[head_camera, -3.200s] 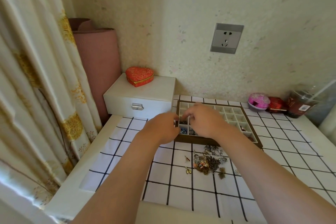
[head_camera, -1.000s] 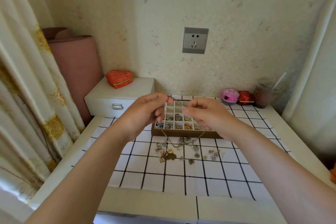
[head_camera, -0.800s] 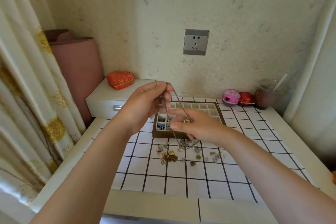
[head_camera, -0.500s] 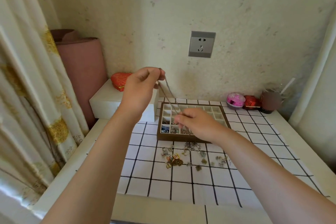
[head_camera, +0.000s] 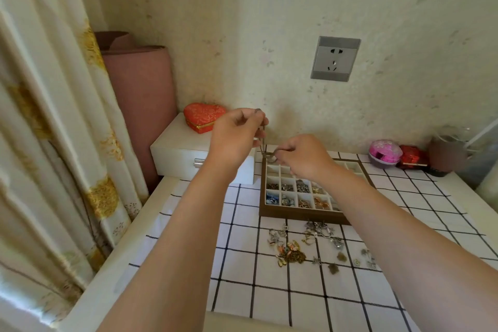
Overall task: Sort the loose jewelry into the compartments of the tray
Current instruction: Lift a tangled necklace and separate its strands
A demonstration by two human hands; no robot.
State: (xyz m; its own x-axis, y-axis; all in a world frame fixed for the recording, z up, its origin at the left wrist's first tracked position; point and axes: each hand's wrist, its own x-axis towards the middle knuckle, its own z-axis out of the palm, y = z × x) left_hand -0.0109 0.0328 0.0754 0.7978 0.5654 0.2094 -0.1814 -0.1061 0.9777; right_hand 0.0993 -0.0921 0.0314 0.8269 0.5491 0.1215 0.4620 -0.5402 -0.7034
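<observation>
A thin metal chain necklace (head_camera: 262, 140) hangs from my left hand (head_camera: 234, 137), which pinches its top end above the table. My right hand (head_camera: 301, 156) pinches the chain's lower part over the back left corner of the brown compartment tray (head_camera: 262, 197). The tray's front compartments hold small jewelry pieces; the back ones look empty. Loose jewelry (head_camera: 301, 244) lies scattered on the checked cloth in front of the tray.
A white drawer box (head_camera: 183, 153) with a red heart-shaped box (head_camera: 203, 116) on it stands left of the tray. A pink round box (head_camera: 385, 152), a red box (head_camera: 412, 158) and a cup (head_camera: 446, 156) sit at the back right. A curtain (head_camera: 54, 116) hangs on the left.
My left hand raised the chain off the table, then came down a little. My right hand slid along it, gathering the lower part up over the tray's back left corner.
</observation>
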